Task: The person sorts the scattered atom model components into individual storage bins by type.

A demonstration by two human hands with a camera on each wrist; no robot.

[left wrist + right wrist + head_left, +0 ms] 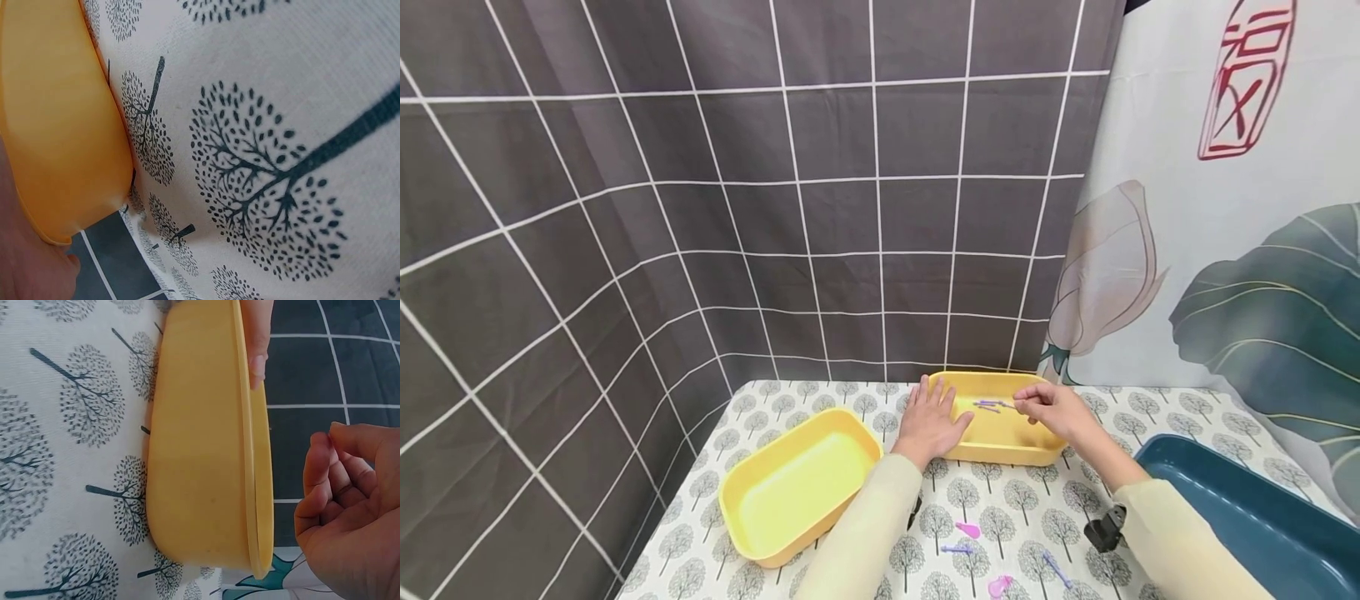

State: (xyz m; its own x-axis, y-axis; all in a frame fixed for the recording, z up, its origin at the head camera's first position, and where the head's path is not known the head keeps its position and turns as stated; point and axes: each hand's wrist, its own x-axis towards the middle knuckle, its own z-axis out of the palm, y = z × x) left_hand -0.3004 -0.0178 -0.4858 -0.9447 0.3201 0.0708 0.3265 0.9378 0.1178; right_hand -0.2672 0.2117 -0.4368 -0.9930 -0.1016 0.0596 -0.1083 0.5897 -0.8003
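My left hand lies with its fingers spread across the left end of a yellow tray. In the left wrist view, part of that hand shows beside the tray wall. Over the tray's right side, my right hand pinches thumb and forefinger together at the end of a thin purple stick. The right wrist view shows the curled hand above the tray rim, but no stick is visible at its fingertips there. More small purple sticks lie inside the tray.
Another yellow tray stands at the left, and a dark blue tray at the right. Nearer on the tree-print cloth lie pink pieces and loose purple sticks. Behind the table hangs a dark grid-patterned curtain.
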